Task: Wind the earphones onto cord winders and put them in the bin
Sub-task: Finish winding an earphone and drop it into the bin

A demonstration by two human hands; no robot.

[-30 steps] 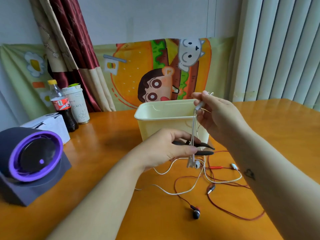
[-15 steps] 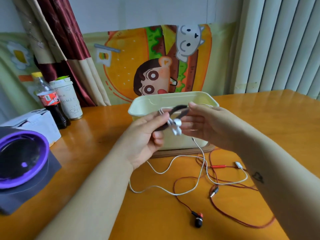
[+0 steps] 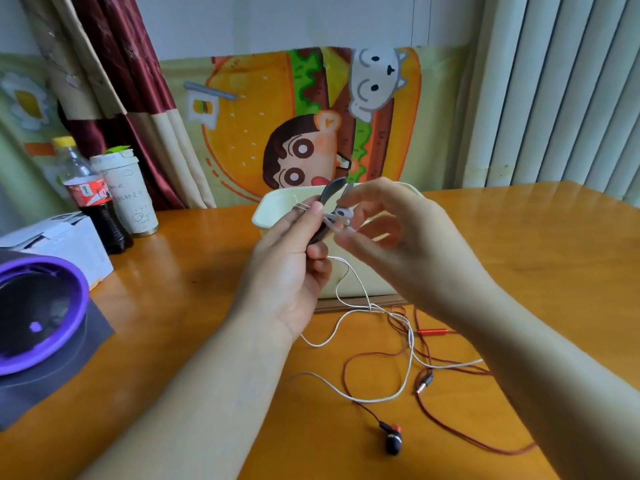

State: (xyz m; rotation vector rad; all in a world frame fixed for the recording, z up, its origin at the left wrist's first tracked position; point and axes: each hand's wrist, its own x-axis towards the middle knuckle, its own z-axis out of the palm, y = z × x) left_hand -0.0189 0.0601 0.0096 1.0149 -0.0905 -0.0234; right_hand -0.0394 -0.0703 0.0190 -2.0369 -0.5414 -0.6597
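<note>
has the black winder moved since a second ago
Yes: the black winder rose, from low against the bin front wall up to its rim.

On my feed, a glossy orange wood counter fills the lower half, with soft light shining off it. There's a pale wall behind with a cartoon burger banner across it. A dark red and beige curtain hangs on the left, and white vertical blinds are on the right.

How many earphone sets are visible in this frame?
2. The white earphones are held up, buds against the dark cord winder, cord trailing to the table. The red earphones lie loose on the table. Any inside the bin would be hidden.
</note>
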